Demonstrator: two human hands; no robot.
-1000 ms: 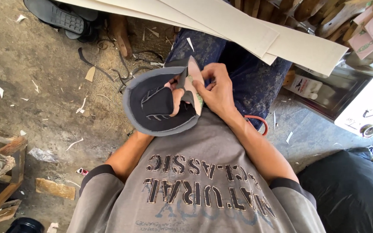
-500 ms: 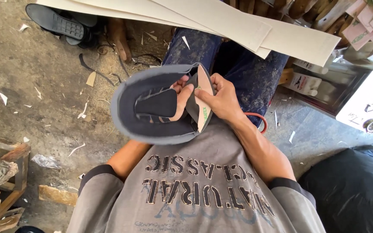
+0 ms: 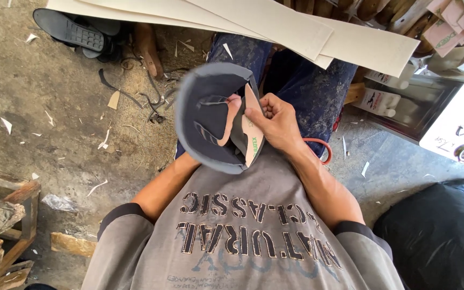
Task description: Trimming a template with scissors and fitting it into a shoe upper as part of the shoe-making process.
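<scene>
Right hand [image 3: 275, 121] pinches tan insole [image 3: 253, 140] against grey shoe upper [image 3: 200, 94] held over lap; left hand [image 3: 231, 115] mostly hidden inside upper, only fingers poke through; its grip can't be told.

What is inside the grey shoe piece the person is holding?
Inside the grey shoe piece, the left hand's fingers poke through its opening. The right hand presses a tan insole against its edge. The rest of the left hand is covered.

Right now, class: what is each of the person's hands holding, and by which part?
Both hold a grey shoe upper: the left hand reaches inside it, the right hand pinches its edge with a tan insole piece.
</scene>
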